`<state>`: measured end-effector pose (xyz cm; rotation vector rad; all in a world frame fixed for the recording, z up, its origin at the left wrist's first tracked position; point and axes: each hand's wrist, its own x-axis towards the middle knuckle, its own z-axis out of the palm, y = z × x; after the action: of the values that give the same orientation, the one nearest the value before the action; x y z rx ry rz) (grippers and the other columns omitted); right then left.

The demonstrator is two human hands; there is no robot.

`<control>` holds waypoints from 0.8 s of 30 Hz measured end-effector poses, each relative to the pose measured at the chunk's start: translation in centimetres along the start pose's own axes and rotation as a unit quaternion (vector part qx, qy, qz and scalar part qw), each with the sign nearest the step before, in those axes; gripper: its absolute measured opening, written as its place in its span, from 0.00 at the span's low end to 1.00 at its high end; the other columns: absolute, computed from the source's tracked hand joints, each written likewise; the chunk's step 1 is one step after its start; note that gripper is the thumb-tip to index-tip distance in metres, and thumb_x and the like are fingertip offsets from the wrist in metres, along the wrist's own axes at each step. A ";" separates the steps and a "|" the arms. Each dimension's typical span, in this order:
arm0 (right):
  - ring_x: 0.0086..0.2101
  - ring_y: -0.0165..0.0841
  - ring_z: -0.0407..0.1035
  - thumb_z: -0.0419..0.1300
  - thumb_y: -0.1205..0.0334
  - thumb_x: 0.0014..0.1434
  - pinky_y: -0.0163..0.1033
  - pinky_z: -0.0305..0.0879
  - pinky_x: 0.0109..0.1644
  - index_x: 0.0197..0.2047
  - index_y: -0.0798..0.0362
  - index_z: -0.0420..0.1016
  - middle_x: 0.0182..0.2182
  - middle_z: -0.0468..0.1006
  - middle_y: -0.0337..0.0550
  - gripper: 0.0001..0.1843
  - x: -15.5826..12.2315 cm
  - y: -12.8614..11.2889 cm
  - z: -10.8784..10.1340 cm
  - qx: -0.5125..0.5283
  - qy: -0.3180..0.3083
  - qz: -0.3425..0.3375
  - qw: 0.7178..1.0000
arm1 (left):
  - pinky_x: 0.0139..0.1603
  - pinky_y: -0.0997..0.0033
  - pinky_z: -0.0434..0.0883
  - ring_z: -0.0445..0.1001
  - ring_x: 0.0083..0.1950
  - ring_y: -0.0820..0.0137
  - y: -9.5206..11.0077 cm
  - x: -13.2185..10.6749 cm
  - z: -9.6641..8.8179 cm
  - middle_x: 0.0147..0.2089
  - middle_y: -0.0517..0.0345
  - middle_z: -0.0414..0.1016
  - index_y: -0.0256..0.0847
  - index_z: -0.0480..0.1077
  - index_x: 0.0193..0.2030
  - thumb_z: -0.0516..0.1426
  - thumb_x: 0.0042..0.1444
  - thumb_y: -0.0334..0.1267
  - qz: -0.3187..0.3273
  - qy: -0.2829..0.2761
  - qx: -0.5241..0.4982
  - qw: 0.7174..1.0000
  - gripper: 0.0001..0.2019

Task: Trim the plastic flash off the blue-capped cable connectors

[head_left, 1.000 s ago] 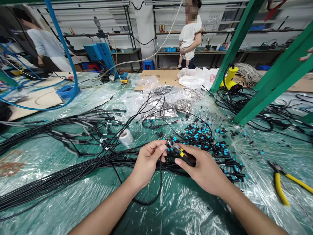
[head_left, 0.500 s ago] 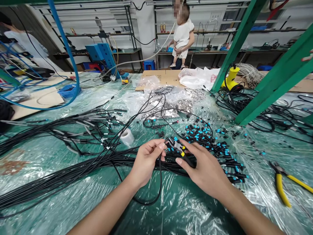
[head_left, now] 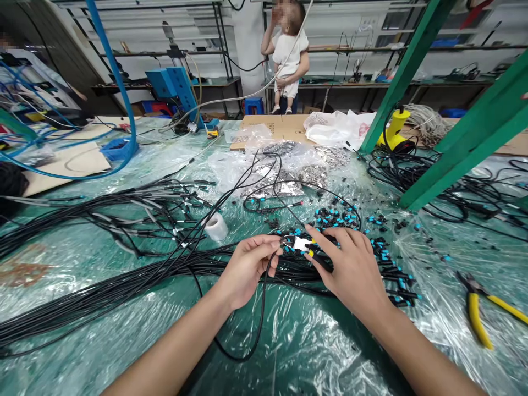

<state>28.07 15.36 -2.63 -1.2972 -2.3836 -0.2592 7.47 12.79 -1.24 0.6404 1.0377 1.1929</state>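
Note:
A thin black cable (head_left: 263, 313) is pinched near its end by my left hand (head_left: 247, 269), and its slack loops down towards me. In my right hand (head_left: 357, 269) are small pliers (head_left: 302, 243) with black and yellow handles, their bright jaws pointing left at the cable end. Whether the jaws touch the cable is too small to tell. Beneath both hands runs a thick bundle of black cables (head_left: 165, 280). Its blue-tipped ends (head_left: 383, 250) spread out behind and to the right of my right hand.
Yellow-handled cutters (head_left: 474, 308) lie at the right on the plastic-covered table. A clear tape roll (head_left: 216, 226) stands behind the bundle. Bags of metal parts (head_left: 272, 181) lie further back. Green posts (head_left: 437, 159) rise at the right. A person holding a child stands beyond the table.
The pliers in my right hand have turned to lie more level, with their jaws closer to my left fingertips. The cable loop has swung left. The person behind has moved left.

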 end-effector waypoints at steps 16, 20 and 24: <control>0.41 0.37 0.68 0.52 0.47 0.65 0.44 0.67 0.44 0.66 0.38 0.59 0.42 0.73 0.41 0.27 -0.3 -0.6 -0.3 0.080 -0.091 0.040 0.992 | 0.18 0.82 0.59 0.61 0.22 0.83 0.2 0.1 -0.1 0.26 0.60 0.70 0.32 0.74 0.37 0.66 0.45 0.37 -0.022 0.012 0.005 1.000 0.13; 0.46 0.41 0.63 0.56 0.50 0.63 0.50 0.62 0.52 0.66 0.42 0.59 0.47 0.71 0.45 0.30 -0.1 -0.3 0.0 0.031 -0.035 0.008 0.999 | 0.17 0.83 0.59 0.62 0.22 0.83 0.0 0.1 -0.1 0.27 0.60 0.70 0.33 0.74 0.37 0.65 0.47 0.37 -0.023 0.016 0.009 1.000 0.12; 0.48 0.42 0.62 0.56 0.51 0.63 0.50 0.60 0.53 0.67 0.43 0.58 0.48 0.70 0.47 0.30 -0.2 -0.3 0.3 0.024 -0.026 0.013 0.999 | 0.18 0.82 0.60 0.63 0.22 0.82 -0.2 0.0 0.0 0.28 0.60 0.71 0.33 0.73 0.37 0.64 0.48 0.37 -0.015 0.019 0.019 1.000 0.11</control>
<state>27.80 15.16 -2.94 -1.3285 -2.3983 -0.1620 7.59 12.77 -1.37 0.6321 1.1008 1.1657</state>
